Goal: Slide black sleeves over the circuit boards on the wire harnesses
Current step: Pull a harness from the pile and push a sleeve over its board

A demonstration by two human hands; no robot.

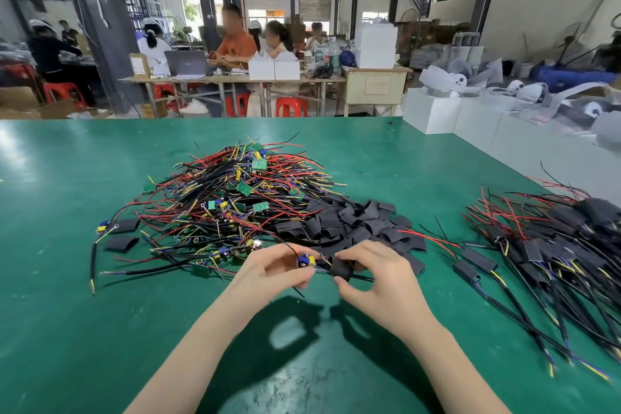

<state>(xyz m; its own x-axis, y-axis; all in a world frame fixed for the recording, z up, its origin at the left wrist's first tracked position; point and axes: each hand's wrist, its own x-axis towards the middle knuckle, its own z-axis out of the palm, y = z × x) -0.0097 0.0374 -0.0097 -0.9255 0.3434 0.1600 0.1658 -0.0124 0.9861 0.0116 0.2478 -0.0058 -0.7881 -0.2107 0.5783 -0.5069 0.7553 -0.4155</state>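
Observation:
My left hand [274,270] pinches a small circuit board [306,261] with blue and yellow parts, its wires trailing off. My right hand [376,274] grips a black sleeve [341,269] whose open end meets the board's right end. Both are held just above the green table [84,312]. Behind them lies a big tangled pile of unsleeved wire harnesses [232,202] with green boards. A heap of loose black sleeves [356,223] sits right of that pile. At the far right lies a stack of sleeved harnesses [551,245].
Two stray sleeves [122,233] and a loose harness lie at the pile's left. White boxes [470,124] line the table's far right edge. People sit at benches in the background beyond the table.

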